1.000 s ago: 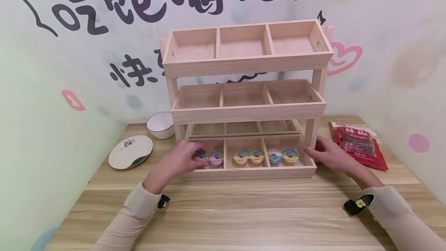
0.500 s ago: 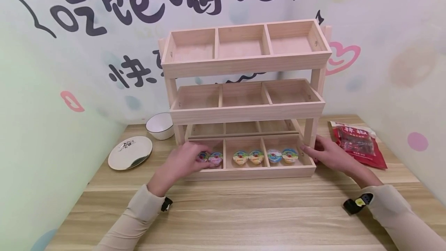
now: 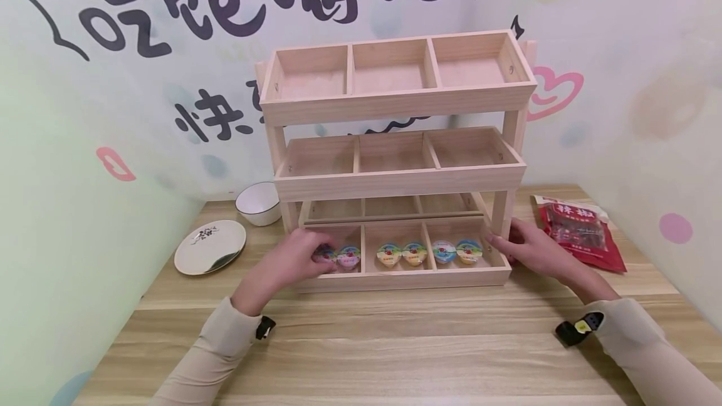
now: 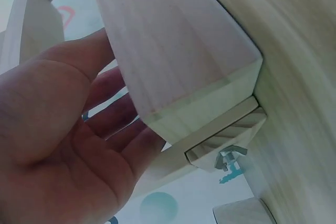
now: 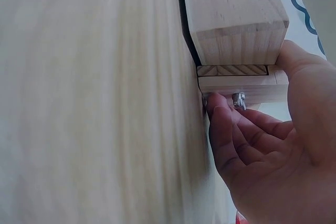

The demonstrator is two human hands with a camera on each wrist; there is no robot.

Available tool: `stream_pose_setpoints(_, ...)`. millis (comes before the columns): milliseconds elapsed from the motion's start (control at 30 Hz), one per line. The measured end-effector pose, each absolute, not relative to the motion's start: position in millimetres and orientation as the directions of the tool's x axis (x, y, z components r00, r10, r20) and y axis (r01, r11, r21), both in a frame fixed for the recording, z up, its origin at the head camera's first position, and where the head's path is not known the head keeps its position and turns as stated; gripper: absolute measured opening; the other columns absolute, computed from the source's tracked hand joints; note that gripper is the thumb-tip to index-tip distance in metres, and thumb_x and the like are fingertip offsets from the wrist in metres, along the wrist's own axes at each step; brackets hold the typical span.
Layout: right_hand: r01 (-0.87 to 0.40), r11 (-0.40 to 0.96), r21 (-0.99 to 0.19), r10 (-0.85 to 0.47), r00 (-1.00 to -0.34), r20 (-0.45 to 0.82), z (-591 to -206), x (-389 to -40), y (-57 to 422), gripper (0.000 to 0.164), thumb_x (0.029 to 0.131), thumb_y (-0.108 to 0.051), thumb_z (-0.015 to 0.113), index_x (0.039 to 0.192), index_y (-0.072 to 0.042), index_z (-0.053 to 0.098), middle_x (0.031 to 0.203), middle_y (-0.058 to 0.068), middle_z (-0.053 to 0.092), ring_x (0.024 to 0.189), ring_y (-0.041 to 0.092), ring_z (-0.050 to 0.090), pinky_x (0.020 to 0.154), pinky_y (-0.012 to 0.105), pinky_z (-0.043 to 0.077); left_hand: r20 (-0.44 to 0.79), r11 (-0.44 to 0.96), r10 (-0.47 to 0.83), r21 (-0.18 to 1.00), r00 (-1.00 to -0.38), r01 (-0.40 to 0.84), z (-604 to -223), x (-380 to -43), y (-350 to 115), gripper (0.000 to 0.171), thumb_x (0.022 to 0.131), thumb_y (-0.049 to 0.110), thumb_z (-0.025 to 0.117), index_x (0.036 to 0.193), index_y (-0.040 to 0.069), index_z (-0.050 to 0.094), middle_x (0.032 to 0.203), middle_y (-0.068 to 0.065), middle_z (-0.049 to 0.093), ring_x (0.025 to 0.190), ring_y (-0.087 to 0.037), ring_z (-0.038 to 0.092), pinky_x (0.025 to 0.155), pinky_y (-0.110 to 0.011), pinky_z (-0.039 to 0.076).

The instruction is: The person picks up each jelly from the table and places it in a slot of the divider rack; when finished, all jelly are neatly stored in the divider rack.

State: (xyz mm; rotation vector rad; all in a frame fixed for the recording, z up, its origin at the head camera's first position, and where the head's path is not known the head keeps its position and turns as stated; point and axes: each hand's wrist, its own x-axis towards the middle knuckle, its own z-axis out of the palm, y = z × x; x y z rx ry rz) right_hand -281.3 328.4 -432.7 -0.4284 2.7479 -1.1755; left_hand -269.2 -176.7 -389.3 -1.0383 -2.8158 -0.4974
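A pale wooden three-tier rack stands on the table, each tier split into three compartments. Small jelly cups sit in pairs in the bottom tier: purple-pink at left, yellow in the middle, blue-rimmed at right. My left hand reaches over the left compartment's front wall, thumb and fingers around the leftmost purple jelly cup; the wall hides its fingertips in the left wrist view. Beside it lies the other purple jelly cup. My right hand holds the rack's right end, fingers by a metal bolt.
A white plate and a white bowl are left of the rack. At right, behind my right hand, lies a red food packet. Bare wood-grain table extends in front of the rack, and printed walls enclose the sides and back.
My left hand shifted right to the second purple jelly cup half a second ago, then returned left to the leftmost cup. My right hand has kept its place on the rack.
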Motion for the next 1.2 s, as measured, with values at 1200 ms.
stream_pose_setpoints(1200, -0.256, 0.762, -0.595, -0.295, -0.955, 0.033, -426, -280, 321, 0.067, 0.106, -0.046, 0.07, 0.153, -0.001, 0.052, 0.116, 0.014, 0.076, 0.093, 0.021, 0.066, 0.072, 0.031, 0.057, 0.593, 0.744, 0.413, 0.218, -0.691, 0.632, -393, -251, -208, 0.009, 0.096, 0.018, 0.083, 0.098, 0.01, 0.083, 0.088, -0.001, 0.082, 0.075, -0.012, 0.076, 0.068, -0.032, 0.064)
